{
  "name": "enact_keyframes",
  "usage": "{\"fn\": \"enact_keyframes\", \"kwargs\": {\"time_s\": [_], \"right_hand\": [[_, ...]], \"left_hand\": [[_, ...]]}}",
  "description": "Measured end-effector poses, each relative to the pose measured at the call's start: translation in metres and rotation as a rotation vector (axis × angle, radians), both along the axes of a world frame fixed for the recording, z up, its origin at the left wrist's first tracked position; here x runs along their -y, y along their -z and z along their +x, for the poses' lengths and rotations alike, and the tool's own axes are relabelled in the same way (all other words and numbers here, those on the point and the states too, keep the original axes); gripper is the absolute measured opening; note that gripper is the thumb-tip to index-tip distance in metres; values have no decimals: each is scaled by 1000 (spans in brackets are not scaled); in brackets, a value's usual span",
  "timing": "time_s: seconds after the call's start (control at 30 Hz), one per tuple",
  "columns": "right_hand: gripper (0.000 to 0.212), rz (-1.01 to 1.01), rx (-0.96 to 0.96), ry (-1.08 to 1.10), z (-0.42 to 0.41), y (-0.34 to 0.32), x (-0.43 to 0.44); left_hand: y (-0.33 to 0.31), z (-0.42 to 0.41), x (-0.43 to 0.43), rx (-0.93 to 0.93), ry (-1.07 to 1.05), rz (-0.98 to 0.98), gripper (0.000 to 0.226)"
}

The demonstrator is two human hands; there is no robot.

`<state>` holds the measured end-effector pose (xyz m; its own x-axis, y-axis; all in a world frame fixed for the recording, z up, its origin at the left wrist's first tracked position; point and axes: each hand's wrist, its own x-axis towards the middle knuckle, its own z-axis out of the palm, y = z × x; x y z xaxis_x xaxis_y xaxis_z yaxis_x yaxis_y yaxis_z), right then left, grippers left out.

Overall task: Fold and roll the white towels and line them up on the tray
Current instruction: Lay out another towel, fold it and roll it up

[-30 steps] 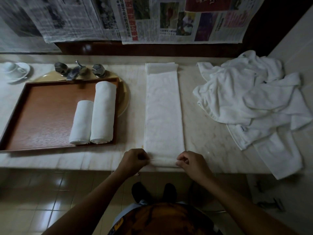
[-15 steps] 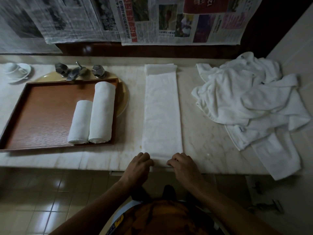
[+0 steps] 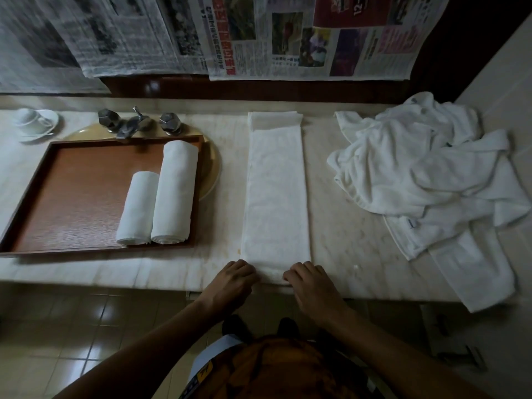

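The folded towel lies as a long narrow strip across the middle of the bench. It runs from the front edge to the back edge, where its far end is doubled over. The left hand and the right hand sit at the strip's two near corners at the front edge. Their fingers are curled down over the near end and grip it, and a first small turn of cloth seems to have formed there. The thumbs are hidden.

This looks like the start of the rolling step. To do it well, the first turn should be tight and square to the strip's long sides. Both hands should advance evenly so neither end runs ahead and the roll does not cone. Light downward pressure would keep the layers snug. The long edges want watching, since soft terry is likely to creep sideways.

To the left, a brown tray sits on the bench over a pale yellow basin. It holds a short roll and a long roll, which touch side by side against its right rim. The bare wood left of them looks like the next spot. Behind the tray are metal taps, and at the back left corner stands a cup and saucer. On the right end, a heap of loose towels spills over the front edge. Newspapers hang on the wall behind, and a tiled floor lies below in dim light.
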<state>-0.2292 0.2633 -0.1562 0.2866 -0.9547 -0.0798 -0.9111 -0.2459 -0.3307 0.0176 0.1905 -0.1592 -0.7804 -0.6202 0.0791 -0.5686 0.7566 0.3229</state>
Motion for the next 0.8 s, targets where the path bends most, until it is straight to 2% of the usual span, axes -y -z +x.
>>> {"fn": "enact_keyframes", "kwargs": {"time_s": [0.27,0.37,0.47,0.6,0.7,0.8], "right_hand": [[50,143,24,41,-2,-7,10],[41,205,106,156,-5,-12,20],[24,229,275,334,-11,-12,31],[27,247,397,455,-16,-9,41],[27,253,381,443,-15,-12,43],[26,216,295,384,-10,-15,42]], "left_hand": [[-14,7,1,-104,-344,339,21],[-18,2,6,-144,-486,472,19],[-20,1,11,-192,-646,729,21],[-19,-5,11,-377,-834,889,21],[-20,-9,7,-431,-905,829,16],[-20,-15,4,-307,-770,528,9]]}}
